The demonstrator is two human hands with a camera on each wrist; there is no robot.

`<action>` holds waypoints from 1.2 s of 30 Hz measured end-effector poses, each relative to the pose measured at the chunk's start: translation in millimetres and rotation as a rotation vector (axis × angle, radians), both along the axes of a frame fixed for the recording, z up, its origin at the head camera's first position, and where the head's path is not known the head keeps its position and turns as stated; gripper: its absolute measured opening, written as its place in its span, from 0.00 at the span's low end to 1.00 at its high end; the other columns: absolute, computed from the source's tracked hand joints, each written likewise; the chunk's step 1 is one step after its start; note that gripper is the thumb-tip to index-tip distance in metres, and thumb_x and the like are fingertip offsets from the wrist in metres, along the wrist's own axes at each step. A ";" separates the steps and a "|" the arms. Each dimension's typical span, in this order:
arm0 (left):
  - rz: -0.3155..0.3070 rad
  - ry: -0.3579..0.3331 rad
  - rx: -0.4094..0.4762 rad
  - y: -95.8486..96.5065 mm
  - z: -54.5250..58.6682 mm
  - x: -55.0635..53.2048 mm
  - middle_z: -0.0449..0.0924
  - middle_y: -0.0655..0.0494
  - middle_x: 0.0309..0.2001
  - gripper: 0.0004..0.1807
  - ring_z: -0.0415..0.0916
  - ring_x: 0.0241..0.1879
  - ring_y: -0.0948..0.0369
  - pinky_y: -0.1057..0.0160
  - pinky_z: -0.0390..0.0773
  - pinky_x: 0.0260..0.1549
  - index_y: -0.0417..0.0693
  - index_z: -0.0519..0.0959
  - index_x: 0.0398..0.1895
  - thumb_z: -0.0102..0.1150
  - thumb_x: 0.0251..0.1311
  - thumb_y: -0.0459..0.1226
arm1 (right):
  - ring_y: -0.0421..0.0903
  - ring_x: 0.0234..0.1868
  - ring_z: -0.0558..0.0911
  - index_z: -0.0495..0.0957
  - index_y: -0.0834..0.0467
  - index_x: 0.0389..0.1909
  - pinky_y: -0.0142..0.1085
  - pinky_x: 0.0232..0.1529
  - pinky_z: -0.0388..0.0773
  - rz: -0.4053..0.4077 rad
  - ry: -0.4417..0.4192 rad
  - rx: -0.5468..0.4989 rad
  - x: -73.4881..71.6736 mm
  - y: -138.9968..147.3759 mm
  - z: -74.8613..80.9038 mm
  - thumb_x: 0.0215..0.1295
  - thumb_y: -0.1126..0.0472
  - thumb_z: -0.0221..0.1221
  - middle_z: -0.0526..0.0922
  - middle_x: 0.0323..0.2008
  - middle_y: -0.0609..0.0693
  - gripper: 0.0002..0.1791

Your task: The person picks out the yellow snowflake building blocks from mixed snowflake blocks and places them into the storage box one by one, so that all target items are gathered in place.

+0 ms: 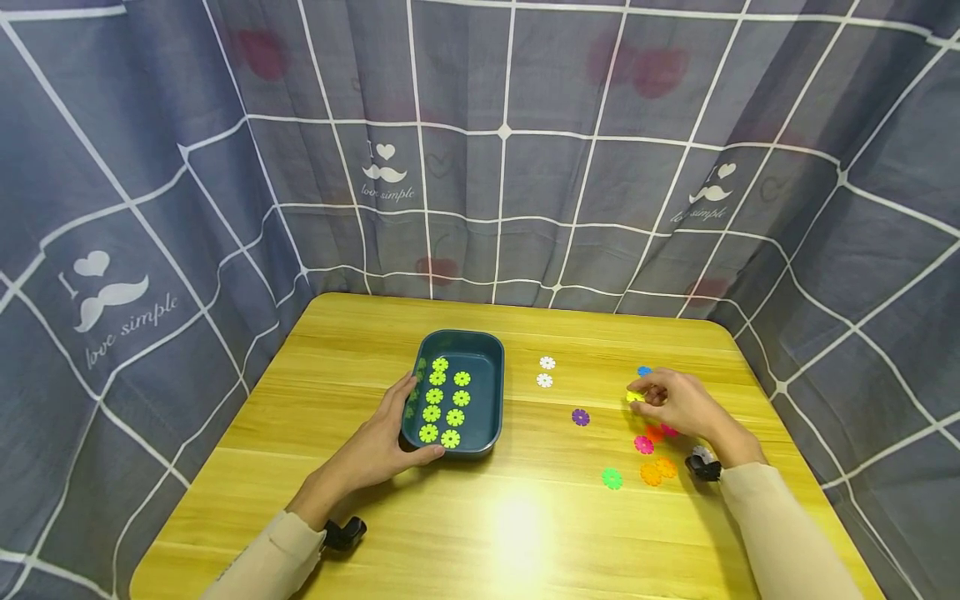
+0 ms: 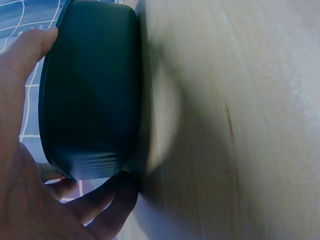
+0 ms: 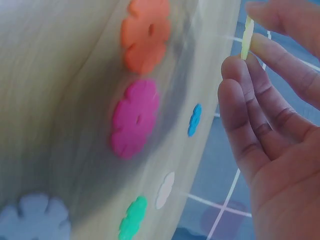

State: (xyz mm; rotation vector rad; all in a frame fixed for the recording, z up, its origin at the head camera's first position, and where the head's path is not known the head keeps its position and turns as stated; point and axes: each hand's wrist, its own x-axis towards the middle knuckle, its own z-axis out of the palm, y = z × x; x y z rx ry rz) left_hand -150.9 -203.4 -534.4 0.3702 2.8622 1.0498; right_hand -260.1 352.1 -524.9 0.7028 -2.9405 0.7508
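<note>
My left hand (image 1: 369,450) grips the near left corner of a dark teal rectangular tray (image 1: 486,404), thumb on the near side and fingers along the left. Inside lie two rows of yellow-green flower-shaped plastic discs (image 1: 455,417). Over on the right, my right hand (image 1: 686,407) pinches a yellow flower-shaped disc (image 3: 247,39) between thumb and finger, held edge-on in the right wrist view. Below that hand are a magenta disc (image 1: 643,445) and an orange-red disc (image 3: 146,36), partly hidden in the head view. A blue disc (image 1: 644,371) shows just beyond the fingers.
Two white discs (image 1: 547,363) and a purple disc (image 1: 581,417) lie between tray and right hand. Nearer are a green disc (image 1: 612,478) and orange discs (image 1: 651,475). A grey disc (image 3: 35,220) sits by the right wrist. A checked curtain (image 1: 465,183) surrounds the wooden table (image 1: 360,333).
</note>
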 end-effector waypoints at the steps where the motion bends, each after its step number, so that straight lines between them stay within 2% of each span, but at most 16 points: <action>1: 0.000 -0.003 -0.001 0.0 -0.1 0.1 0.40 0.47 0.99 0.75 0.64 0.90 0.31 0.24 0.73 0.81 0.48 0.44 0.99 0.77 0.65 0.73 | 0.34 0.38 0.85 0.95 0.54 0.55 0.31 0.41 0.86 0.001 0.001 0.001 -0.2 -2.0 0.1 0.72 0.57 0.82 0.92 0.40 0.44 0.15; 13: 0.007 -0.014 -0.008 0.1 0.4 0.5 0.39 0.47 0.99 0.75 0.66 0.88 0.31 0.22 0.74 0.80 0.49 0.43 0.99 0.77 0.65 0.73 | 0.34 0.38 0.85 0.95 0.55 0.55 0.30 0.40 0.85 0.034 0.002 -0.036 -2.8 -23.1 5.7 0.71 0.59 0.82 0.96 0.50 0.50 0.14; 28: 0.007 -0.018 -0.011 -0.6 1.5 -1.2 0.39 0.48 0.99 0.75 0.67 0.88 0.32 0.24 0.74 0.81 0.50 0.43 0.99 0.77 0.65 0.74 | 0.35 0.38 0.86 0.95 0.53 0.55 0.32 0.41 0.85 0.098 0.019 -0.032 -16.0 -47.9 11.0 0.72 0.61 0.81 0.94 0.47 0.48 0.13; 36: 0.007 -0.019 -0.015 -0.2 0.6 -0.6 0.39 0.47 0.99 0.75 0.65 0.89 0.32 0.24 0.74 0.81 0.50 0.43 0.99 0.76 0.65 0.74 | 0.35 0.38 0.88 0.95 0.55 0.55 0.32 0.43 0.88 0.142 0.042 -0.055 -21.9 -62.9 12.2 0.71 0.62 0.81 0.94 0.46 0.47 0.14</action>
